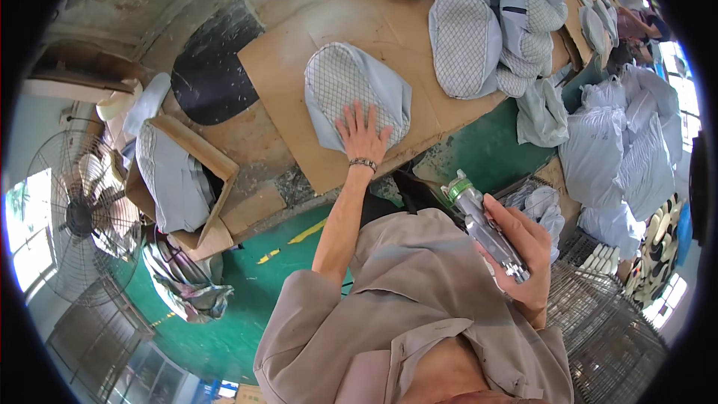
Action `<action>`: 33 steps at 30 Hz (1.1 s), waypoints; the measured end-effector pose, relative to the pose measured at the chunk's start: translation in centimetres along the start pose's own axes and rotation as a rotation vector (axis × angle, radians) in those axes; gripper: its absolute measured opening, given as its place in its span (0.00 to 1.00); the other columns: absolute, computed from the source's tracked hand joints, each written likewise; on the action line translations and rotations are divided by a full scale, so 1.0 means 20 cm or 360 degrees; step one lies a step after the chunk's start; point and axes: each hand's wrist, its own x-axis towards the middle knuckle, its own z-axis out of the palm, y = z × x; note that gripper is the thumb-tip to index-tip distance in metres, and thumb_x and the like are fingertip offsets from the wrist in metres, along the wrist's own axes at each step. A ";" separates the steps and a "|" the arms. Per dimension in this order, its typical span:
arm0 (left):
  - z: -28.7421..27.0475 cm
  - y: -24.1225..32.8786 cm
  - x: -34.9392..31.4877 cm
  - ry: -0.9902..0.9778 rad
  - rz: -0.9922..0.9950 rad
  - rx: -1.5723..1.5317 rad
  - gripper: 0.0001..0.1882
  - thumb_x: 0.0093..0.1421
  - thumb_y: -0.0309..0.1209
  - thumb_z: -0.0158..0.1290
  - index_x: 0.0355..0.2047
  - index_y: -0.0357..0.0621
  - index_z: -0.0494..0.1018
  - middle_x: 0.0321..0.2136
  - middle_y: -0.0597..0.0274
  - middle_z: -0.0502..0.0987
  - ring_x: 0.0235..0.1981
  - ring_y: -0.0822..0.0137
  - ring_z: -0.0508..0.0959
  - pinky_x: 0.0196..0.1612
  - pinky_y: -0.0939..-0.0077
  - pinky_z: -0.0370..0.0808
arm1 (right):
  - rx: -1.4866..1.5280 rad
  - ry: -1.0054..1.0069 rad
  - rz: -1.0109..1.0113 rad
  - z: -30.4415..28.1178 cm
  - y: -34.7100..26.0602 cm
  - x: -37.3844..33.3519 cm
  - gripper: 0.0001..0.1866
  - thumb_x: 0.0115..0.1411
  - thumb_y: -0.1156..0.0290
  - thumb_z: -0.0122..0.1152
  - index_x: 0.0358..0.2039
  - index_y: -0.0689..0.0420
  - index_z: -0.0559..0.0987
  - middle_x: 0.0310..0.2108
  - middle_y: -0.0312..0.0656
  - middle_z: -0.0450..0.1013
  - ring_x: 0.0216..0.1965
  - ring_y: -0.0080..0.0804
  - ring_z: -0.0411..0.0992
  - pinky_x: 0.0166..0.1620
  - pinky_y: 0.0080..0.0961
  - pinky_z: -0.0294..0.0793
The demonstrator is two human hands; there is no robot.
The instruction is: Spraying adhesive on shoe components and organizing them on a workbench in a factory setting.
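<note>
A broad sheet of brown cardboard [288, 67], flat and faintly scuffed, covers a worktop above a green floor [262, 284]. At its far right lies a heap of quilted pieces [464, 49], soft grey-white cloth stitched in a diamond grid, rounded in outline, some crossed by dark strips. Beyond the sheet's right side bulge pale plastic bags [598, 142], thin and wrinkled; what fills them cannot be made out. A round wire-caged fan [78, 217] stands at far left, a metal wire grid [606, 337] at lower right. Left of the sheet, an open cardboard box [209, 151], tilted and creased, holds a curved grey piece [176, 191], part smooth, part quilted. Behind it lies a rounded black panel [213, 67], its surface flecked with pale scuffs.

Near the middle of the cardboard sheet, a single grey quilted cover [336, 82] lies with its diamond-stitched face up and a smooth, plain side panel to the right. The person's left hand [363, 135] presses palm down on its near part, fingers spread, gripping nothing. The right hand [527, 243], off the worktop to the right, wraps around a silver metal tool [479, 217], cylindrical and shiny, with a green ring [458, 185] near its far end. A dark beaded bracelet [363, 163] circles the left wrist.
</note>
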 end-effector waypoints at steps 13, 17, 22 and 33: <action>0.02 -0.01 -0.01 0.0023 0.0003 -0.0038 0.36 0.66 0.57 0.45 0.67 0.50 0.64 0.71 0.46 0.54 0.72 0.37 0.48 0.70 0.31 0.40 | -0.0179 0.0164 0.0011 0.12 -0.30 0.03 0.26 0.49 0.78 0.65 0.52 0.65 0.80 0.30 0.48 0.78 0.28 0.40 0.77 0.33 0.27 0.74; 0.01 -0.04 -0.01 0.0075 0.0013 -0.0147 0.35 0.66 0.56 0.46 0.65 0.48 0.66 0.70 0.45 0.55 0.72 0.37 0.50 0.69 0.29 0.41 | -0.0252 0.0202 -0.0003 0.17 -0.36 0.04 0.26 0.49 0.77 0.66 0.51 0.64 0.81 0.30 0.47 0.78 0.26 0.40 0.76 0.34 0.26 0.73; -0.07 -0.06 -0.04 0.0153 0.0096 -0.0416 0.29 0.65 0.49 0.51 0.59 0.44 0.70 0.67 0.44 0.62 0.69 0.38 0.56 0.69 0.35 0.48 | -0.0206 0.0195 0.0139 0.21 -0.39 0.00 0.28 0.46 0.74 0.70 0.51 0.64 0.81 0.30 0.46 0.78 0.28 0.37 0.76 0.35 0.24 0.71; -0.40 -0.34 -0.58 -0.0414 -0.0155 -0.1233 0.12 0.64 0.37 0.56 0.32 0.41 0.80 0.23 0.57 0.81 0.25 0.59 0.82 0.30 0.66 0.76 | -0.0195 0.0181 0.0254 0.13 -0.32 -0.12 0.31 0.41 0.72 0.73 0.50 0.65 0.82 0.33 0.48 0.80 0.32 0.36 0.78 0.39 0.26 0.73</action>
